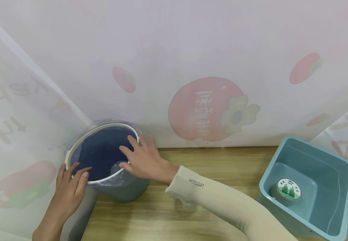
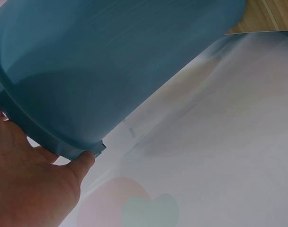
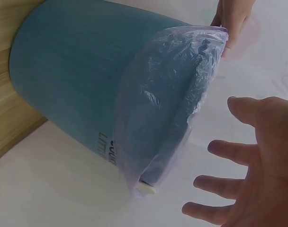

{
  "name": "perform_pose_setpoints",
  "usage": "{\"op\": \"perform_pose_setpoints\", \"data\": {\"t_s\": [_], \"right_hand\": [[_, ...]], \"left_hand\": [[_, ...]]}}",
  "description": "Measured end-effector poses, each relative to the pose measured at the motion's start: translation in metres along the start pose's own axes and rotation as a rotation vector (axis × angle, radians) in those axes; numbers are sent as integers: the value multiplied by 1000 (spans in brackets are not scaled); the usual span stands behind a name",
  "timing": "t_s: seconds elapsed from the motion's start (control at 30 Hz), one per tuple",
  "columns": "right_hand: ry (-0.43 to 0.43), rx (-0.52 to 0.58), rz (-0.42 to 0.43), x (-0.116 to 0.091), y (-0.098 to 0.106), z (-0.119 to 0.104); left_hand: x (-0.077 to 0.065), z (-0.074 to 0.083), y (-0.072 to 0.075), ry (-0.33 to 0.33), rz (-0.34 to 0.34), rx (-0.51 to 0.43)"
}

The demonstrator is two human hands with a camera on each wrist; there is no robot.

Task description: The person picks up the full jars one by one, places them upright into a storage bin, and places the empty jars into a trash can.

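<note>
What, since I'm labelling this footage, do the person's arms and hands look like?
A cream sleeve with dark lettering, seemingly LetsSlim, covers the right forearm. The left hand and right hand wear no gloves; no sleeve shows on the left forearm.

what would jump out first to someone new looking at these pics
Probably the tall blue-green bin at the left of the head view, with a thin see-through plastic bag over its rim, the left hand at that rim and the right hand spread over the opposite side. Next, the teal basin at far right, holding a small round tub, and the big red fruit print on the backdrop between them.
</note>
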State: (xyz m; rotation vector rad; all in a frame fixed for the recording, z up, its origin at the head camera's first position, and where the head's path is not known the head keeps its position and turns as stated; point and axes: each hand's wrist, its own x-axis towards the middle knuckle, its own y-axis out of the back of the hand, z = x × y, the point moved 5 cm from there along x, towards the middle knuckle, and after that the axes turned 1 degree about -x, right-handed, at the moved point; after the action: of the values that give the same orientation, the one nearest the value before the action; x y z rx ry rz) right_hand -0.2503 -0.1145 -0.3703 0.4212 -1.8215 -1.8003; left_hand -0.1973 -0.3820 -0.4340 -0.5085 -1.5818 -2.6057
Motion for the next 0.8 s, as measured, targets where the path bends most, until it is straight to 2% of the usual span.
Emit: {"op": "perform_pose_setpoints", "data": {"t_s": [0.17, 0.4, 0.8], "right_hand": [[-8, 45, 32, -9, -1, 8], [-35, 157, -8, -25, -9, 22], [-57, 103, 36, -46, -22, 47]], "left_hand": [[0, -1, -1, 9, -7, 2], [2, 0, -2, 11, -14, 6], [1, 2, 0, -13, -15, 20]]}}
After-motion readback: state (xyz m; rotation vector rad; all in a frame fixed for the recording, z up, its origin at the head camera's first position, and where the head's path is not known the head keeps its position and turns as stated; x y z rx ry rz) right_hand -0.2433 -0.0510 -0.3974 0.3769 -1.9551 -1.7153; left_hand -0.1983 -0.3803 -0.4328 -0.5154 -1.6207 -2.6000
